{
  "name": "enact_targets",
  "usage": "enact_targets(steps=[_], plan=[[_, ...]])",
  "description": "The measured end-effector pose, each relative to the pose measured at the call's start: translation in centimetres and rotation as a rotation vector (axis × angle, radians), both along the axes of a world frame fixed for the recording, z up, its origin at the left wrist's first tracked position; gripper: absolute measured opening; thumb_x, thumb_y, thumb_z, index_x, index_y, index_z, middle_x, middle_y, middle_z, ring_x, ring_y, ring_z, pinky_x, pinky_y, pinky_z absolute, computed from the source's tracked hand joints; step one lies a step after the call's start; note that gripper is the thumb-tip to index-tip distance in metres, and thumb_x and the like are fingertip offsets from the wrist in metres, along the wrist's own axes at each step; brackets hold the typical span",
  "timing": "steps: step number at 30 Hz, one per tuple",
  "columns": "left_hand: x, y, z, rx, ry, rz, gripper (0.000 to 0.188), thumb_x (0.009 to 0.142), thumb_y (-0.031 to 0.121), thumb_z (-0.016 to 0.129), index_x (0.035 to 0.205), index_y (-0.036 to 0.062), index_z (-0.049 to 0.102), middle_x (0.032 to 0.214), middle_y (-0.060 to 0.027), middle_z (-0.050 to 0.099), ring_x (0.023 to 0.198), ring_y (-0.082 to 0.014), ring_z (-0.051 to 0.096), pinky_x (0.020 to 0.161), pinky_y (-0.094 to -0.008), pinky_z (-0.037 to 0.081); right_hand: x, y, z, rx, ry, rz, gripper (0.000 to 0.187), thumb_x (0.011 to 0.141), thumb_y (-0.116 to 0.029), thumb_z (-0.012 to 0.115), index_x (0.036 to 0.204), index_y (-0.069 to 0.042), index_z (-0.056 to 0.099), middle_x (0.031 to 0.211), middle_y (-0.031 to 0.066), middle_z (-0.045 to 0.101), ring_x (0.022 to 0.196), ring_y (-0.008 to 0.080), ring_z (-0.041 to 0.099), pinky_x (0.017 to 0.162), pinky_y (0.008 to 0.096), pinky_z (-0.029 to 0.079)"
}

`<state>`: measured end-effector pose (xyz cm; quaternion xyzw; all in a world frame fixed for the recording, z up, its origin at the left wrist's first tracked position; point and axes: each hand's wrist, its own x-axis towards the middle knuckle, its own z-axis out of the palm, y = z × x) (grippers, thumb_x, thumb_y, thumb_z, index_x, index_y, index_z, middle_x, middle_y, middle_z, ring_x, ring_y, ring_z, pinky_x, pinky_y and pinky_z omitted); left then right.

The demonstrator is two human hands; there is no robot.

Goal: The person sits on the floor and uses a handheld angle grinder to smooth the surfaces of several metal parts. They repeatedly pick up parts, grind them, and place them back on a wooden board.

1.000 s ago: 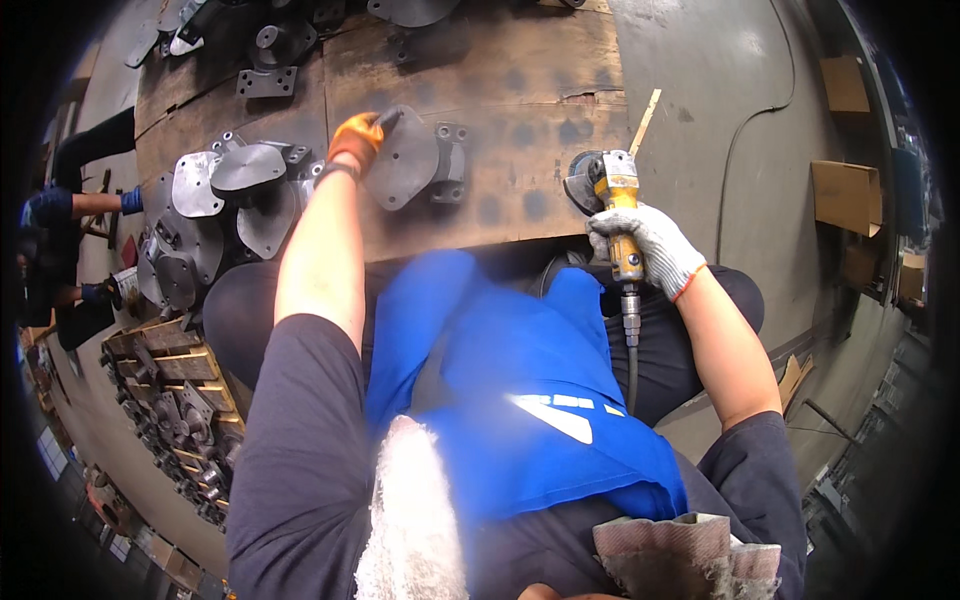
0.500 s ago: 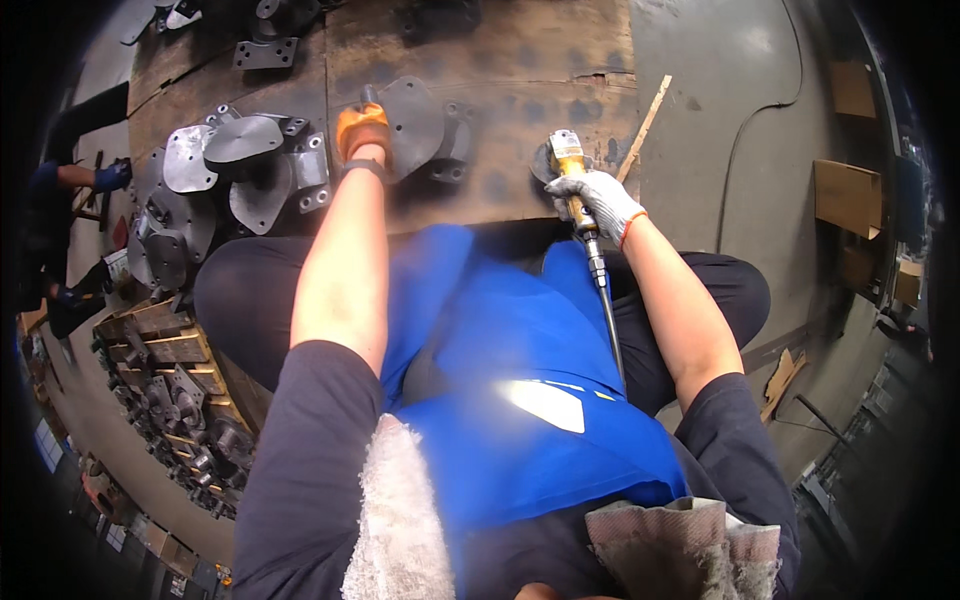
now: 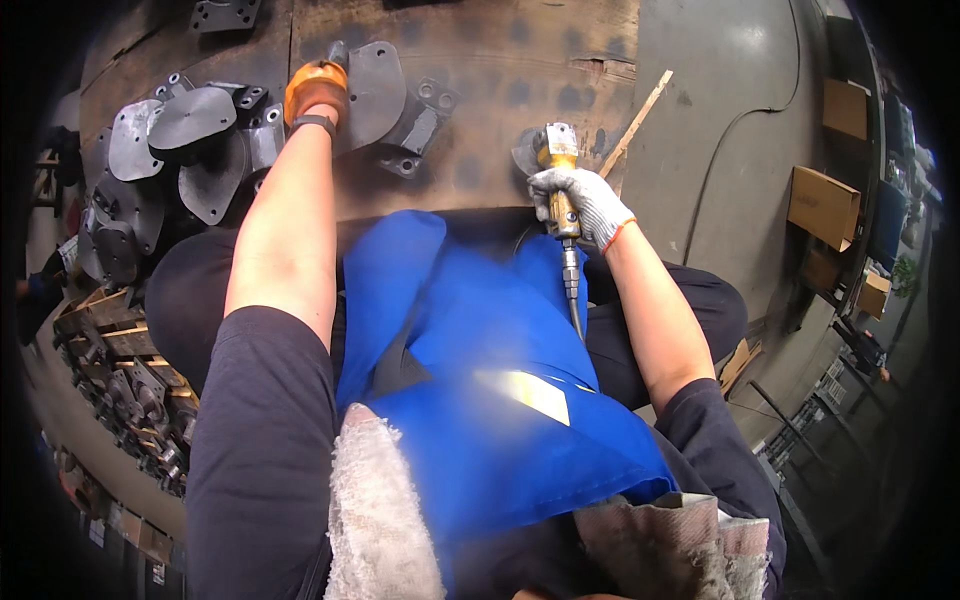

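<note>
Decent overall light — milky blur over the blue apron [image 3: 470,345] though, and the fisheye bends edges into black corners.

Holding by the left side a dark grey metal workpiece [image 3: 385,110] with a rounded, holed plate [image 3: 372,88] and a holed bracket [image 3: 424,115], on brown wooden boards [image 3: 480,180]. Gripping, farther right, a yellow-and-silver metal grinder [image 3: 560,150] with dark disc [image 3: 523,153] end forward.

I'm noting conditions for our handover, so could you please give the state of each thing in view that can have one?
Left hand: gloved, closed around a cylinder
Right hand: gloved, closed on the grinder
Grinder: held; running or not, cannot tell
Hose: connected to the grinder
Worktop: stained
Wood strip: crossing the worktop's edge
Plates at left: heaped
Apron: worn
</note>
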<state>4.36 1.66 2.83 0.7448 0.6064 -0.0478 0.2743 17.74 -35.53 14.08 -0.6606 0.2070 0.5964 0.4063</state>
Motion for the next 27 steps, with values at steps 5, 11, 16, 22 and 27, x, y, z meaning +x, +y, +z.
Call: enact_targets(steps=[5,11,16,22,27], plan=[[-0.4,1.1,-1.5,0.025,0.031,-0.064,0.08,0.09,0.071,0.034,0.127,0.0067,0.062,0.133,-0.0217,0.055,0.13,-0.0394,0.046,0.108,-0.0468,0.035,-0.7,1.0,2.0,0.162,-0.108,0.052,0.019,0.081,-0.02,0.07,0.086,-0.003,0.064,0.067,0.0072,0.062,0.054,0.0173,0.06,0.05,0.0303,0.05],[0.1,2.2,-1.9,-0.005,0.036,-0.063,0.084,0.089,0.072,0.032,0.127,0.0039,0.061,0.133,-0.0241,0.055,0.131,-0.0392,0.045,0.109,-0.0449,0.034,-1.7,3.8,5.0,0.194,-0.29,0.319,0.023,0.078,-0.023,0.076,0.085,-0.004,0.065,0.067,0.0051,0.061,0.057,0.0145,0.06,0.053,0.0288,0.049],[-0.1,4.0,-3.5,0.008,0.046,-0.149,0.083,0.09,0.071,0.03,0.127,0.0031,0.061,0.133,-0.0256,0.054,0.131,-0.0393,0.045,0.109,-0.0446,0.034,-3.8,5.5,4.8,0.235,-0.331,0.497,0.023,0.076,-0.024,0.078,0.085,-0.004,0.069,0.072,0.0046,0.066,0.063,0.0116,0.061,0.059,0.0269,0.048],[-0.8,4.1,-3.7,0.055,0.11,-0.299,0.08,0.093,0.068,0.027,0.126,0.0035,0.062,0.13,-0.0241,0.056,0.129,-0.0388,0.048,0.107,-0.0449,0.037,-5.4,7.2,4.5,0.297,-0.405,0.575,0.033,0.074,-0.031,0.08,0.089,-0.002,0.071,0.081,0.0058,0.069,0.074,0.0134,0.061,0.071,0.0291,0.049],[-1.5,5.1,-7.1,0.147,0.077,-0.272,0.077,0.094,0.067,0.028,0.121,0.0054,0.065,0.124,-0.0234,0.06,0.122,-0.0402,0.052,0.103,-0.0456,0.041,-5.0,9.0,4.6,0.302,-0.309,0.527,0.041,0.069,-0.02,0.083,0.102,0.0,0.066,0.087,0.0067,0.068,0.076,0.0133,0.062,0.072,0.0289,0.05]])
